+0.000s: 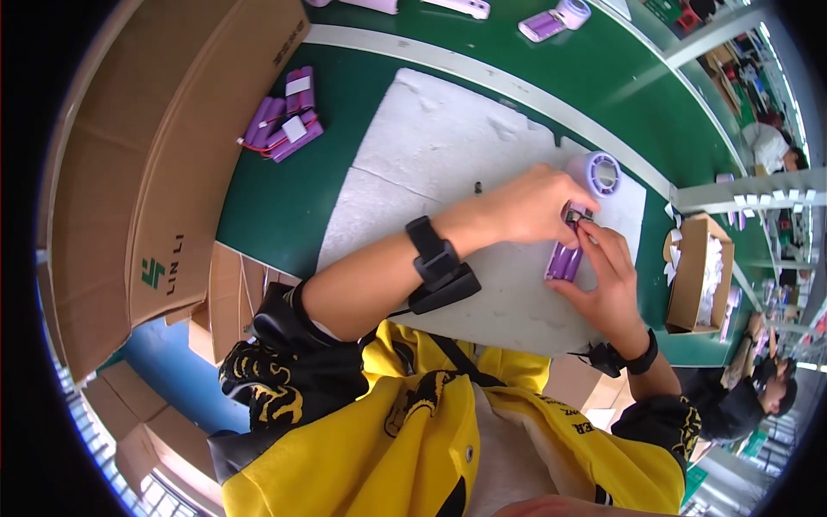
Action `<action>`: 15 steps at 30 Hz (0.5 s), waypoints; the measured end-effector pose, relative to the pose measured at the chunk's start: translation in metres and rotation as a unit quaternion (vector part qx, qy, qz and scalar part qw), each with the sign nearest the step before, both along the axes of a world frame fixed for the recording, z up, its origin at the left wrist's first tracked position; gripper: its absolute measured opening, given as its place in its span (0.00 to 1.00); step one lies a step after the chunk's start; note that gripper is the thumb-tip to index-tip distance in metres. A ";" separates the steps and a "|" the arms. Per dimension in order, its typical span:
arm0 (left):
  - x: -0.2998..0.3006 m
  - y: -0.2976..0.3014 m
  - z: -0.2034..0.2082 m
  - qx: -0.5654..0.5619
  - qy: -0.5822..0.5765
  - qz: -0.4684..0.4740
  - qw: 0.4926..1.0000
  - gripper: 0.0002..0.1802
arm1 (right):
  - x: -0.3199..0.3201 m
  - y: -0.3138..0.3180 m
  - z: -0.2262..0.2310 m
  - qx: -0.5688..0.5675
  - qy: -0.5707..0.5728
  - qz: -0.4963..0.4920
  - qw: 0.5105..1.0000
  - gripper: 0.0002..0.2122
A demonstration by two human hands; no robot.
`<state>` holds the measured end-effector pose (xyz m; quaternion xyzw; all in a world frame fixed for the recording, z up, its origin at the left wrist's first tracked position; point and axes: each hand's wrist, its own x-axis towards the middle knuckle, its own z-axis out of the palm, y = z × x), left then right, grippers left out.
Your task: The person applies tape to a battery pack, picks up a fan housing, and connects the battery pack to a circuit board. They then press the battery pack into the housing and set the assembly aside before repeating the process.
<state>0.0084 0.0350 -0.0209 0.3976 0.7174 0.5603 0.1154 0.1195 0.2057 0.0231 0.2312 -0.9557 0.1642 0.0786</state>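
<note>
Rightward, carton (687, 284) (white scraps (711, 274)); right hand (612, 289) nearby

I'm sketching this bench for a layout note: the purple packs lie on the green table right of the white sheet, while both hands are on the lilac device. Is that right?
Not quite: in the head view, the purple packs lie left of the white sheet, on the green table. The left hand and right hand are on the lilac device.

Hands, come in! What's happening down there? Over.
Left hand, right hand: both on the fan. Purple cells showing. Battery packs off left, small box off right.
</note>
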 end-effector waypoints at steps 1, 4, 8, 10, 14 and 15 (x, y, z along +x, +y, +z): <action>0.000 0.000 -0.005 0.023 0.017 0.030 0.999 0.22 | -0.005 0.005 -0.004 0.001 0.002 -0.001 1.000 0.27; -0.008 -0.001 -0.009 0.033 0.052 0.138 0.989 0.20 | -0.061 0.029 -0.007 0.056 0.057 -0.086 0.993 0.26; -0.019 0.009 -0.027 0.020 0.087 0.145 0.985 0.13 | -0.145 0.032 0.010 0.097 0.154 -0.119 0.976 0.20; -0.016 0.007 -0.021 0.008 0.092 0.131 0.987 0.10 | -0.174 0.013 0.022 0.080 0.166 -0.083 0.979 0.19; -0.010 -0.001 -0.002 -0.096 0.056 0.075 0.991 0.12 | -0.242 -0.066 0.019 0.020 -0.057 0.070 0.996 0.21; -0.013 0.002 -0.005 -0.092 0.068 0.070 0.991 0.14 | -0.263 -0.084 0.012 0.005 -0.107 0.072 0.992 0.22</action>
